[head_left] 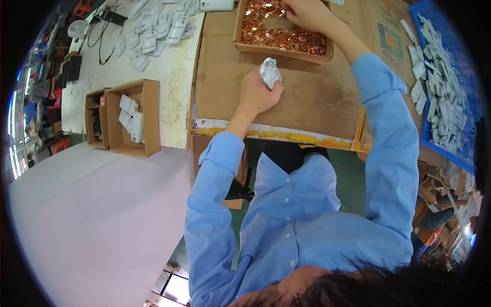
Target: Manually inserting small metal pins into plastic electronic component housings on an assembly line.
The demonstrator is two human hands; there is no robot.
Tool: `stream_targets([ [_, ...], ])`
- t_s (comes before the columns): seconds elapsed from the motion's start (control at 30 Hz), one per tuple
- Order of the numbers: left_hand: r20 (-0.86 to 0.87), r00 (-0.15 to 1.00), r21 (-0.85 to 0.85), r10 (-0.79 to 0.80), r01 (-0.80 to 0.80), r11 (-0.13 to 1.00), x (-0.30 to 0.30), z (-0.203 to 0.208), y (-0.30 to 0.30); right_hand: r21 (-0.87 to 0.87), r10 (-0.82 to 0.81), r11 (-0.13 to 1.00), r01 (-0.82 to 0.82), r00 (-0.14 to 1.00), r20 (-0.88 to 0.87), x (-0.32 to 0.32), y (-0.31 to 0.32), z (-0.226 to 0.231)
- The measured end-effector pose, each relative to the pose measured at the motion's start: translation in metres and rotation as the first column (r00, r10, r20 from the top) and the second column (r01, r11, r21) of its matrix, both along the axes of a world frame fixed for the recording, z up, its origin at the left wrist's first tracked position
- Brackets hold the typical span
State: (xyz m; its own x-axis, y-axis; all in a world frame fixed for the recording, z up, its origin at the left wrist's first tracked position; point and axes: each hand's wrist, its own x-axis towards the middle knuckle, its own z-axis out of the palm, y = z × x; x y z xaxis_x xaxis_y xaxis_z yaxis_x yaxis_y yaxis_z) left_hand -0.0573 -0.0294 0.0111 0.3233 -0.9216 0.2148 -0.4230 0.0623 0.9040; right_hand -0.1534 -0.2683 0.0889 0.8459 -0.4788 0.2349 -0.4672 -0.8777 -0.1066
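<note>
Workbench top is brown cardboard sheet [217, 77] across upper centre of the frame, with a worn white table [176, 94] beside it at upper left. Left hand [255, 94], just above centre, is closed round a white plastic shell [268, 71]: thumb on the near right side, other fingers wrapped behind it, shell tipped up. Its hollow side seems to face up and right, likely so the inside can be seen and reached. Right hand [305, 14], top edge of frame, is down in a shallow carton [284, 50] of loose copper-coloured pieces [258, 37]; fingertips bent, partly hidden, can't tell if they pinch a piece. Carton sits straight ahead at top centre, near the left hand, probably to keep the reach short; its low walls seem to let a hand in while stopping small bits from spreading. Bare patch of carton floor shows by the fingers. More white shells [158, 25] lie heaped at upper left; a small box [151, 120] at left holds a few white parts [132, 122]. Blue basket [450, 157] at right is full of slim white pieces [441, 92], apparently set aside there so the middle isn't crowded.
</note>
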Motion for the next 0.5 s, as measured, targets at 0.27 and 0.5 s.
stream_targets([
  [0.27,0.005,1.0,0.005,0.001,-0.001,1.0,0.003,-0.012,-0.002,0.574,-0.212,0.814,-0.09,0.874,0.437,-0.069,0.037,0.015],
  [0.5,0.094,0.993,-0.045,0.067,-0.063,0.997,0.005,-0.013,-0.007,0.776,-0.561,0.63,0.012,0.699,0.445,-0.171,0.124,-0.039],
])
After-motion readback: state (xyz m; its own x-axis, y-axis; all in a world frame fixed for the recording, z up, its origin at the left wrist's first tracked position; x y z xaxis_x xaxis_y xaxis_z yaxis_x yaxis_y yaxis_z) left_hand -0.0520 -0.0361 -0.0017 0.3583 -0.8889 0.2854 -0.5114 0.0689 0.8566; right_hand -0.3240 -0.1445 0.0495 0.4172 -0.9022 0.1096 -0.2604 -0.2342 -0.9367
